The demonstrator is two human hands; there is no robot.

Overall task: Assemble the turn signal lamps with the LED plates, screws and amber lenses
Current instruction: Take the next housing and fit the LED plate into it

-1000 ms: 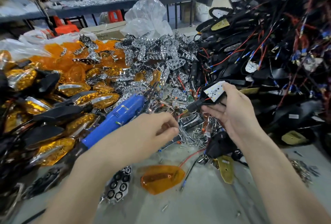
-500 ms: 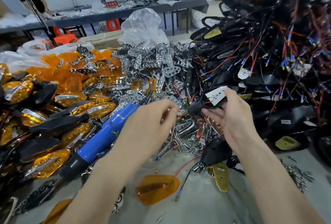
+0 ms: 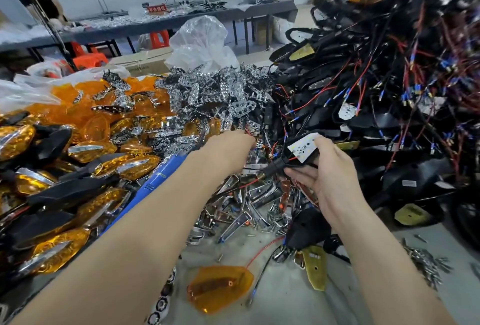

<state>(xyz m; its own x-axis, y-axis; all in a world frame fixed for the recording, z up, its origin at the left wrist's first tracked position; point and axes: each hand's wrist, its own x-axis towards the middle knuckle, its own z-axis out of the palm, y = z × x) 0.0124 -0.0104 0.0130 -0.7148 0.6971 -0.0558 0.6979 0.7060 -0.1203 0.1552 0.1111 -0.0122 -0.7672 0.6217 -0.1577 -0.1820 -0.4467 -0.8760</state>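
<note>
lamp (image 3: 302, 149) in right hand (image 3: 330, 176), left hand (image 3: 228, 148) near

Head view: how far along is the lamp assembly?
Done: a stack of closed amber lamps at the left. In hand: the right hand holds a black housing with a bare white LED board, while the left hand reaches into the chrome plates. Left: the heap of wired housings at the right and loose amber lenses.

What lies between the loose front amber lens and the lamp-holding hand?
Head view: chrome trims and a red wire lie between the amber lens and the right hand gripping the lamp.
</note>
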